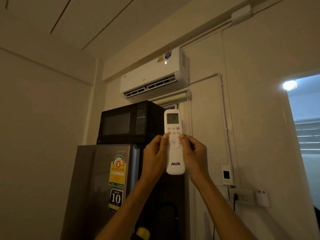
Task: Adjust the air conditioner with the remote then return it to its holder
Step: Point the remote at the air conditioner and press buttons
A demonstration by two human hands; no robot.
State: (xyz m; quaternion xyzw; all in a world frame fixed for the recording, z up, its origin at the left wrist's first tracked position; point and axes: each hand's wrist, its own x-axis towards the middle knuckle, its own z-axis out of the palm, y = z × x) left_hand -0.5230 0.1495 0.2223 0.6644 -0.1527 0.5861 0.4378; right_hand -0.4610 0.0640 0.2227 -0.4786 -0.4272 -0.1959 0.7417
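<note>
A white AUX remote (174, 158) stands upright in the middle of the view, its screen at the top and pointing up. My left hand (154, 156) grips its left side and my right hand (194, 155) its right side, both thumbs resting on the button pad near the MENU/OK ring. High on the wall above hangs the white air conditioner (152, 75), its louvre open and a lit digit on its front. A white holder-like box (226, 174) with a dark window is fixed to the wall at the right; I cannot tell whether it is the remote's holder.
A black microwave (128, 122) sits on a grey fridge (100, 187) with stickers, left of my hands. Wall sockets with a plug (240, 197) lie lower right. A bright doorway or window (306, 118) opens at the far right. A rolled blind (173, 98) hangs under the unit.
</note>
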